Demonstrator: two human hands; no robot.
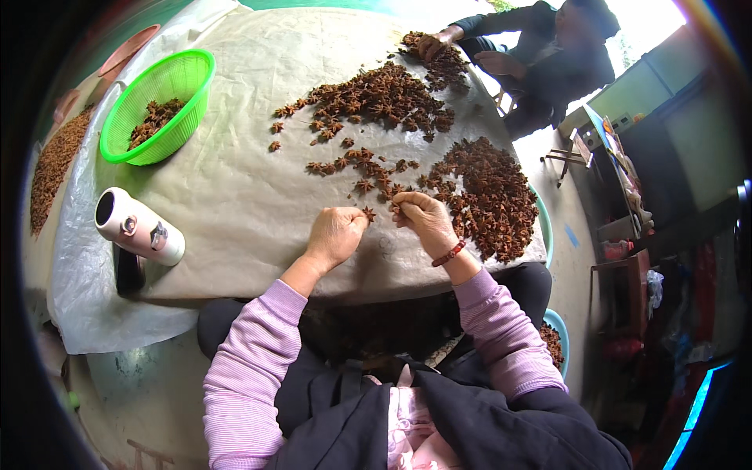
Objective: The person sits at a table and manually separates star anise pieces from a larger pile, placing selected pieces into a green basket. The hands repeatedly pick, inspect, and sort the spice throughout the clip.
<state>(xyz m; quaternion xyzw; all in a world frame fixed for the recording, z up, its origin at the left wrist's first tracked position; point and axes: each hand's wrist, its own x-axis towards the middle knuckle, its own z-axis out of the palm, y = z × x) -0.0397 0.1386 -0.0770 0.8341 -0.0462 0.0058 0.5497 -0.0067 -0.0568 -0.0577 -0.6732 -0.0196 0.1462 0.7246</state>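
Over the near part of the covered table [247, 194], my left hand [335, 235] pinches a star anise pod [369, 214] between thumb and forefinger. My right hand [427, 222], a red bead bracelet on its wrist, is a short way to the right. Its thumb and fingertips close on a small brown piece of star anise [395, 207], partly hidden by the fingers. Loose star anise [365, 167] lies scattered just beyond both hands. A dense heap of star anise [490, 194] spreads beside my right hand, and another heap [385, 97] lies farther back.
At left stand a green plastic basket [202, 88] holding some star anise and a white-and-pink bottle [147, 229], with a dark phone-like object [128, 271] beside it. Across the table, a co-worker's hand [433, 44] touches the far heap. Blue basins [562, 341] sit at right below the table.
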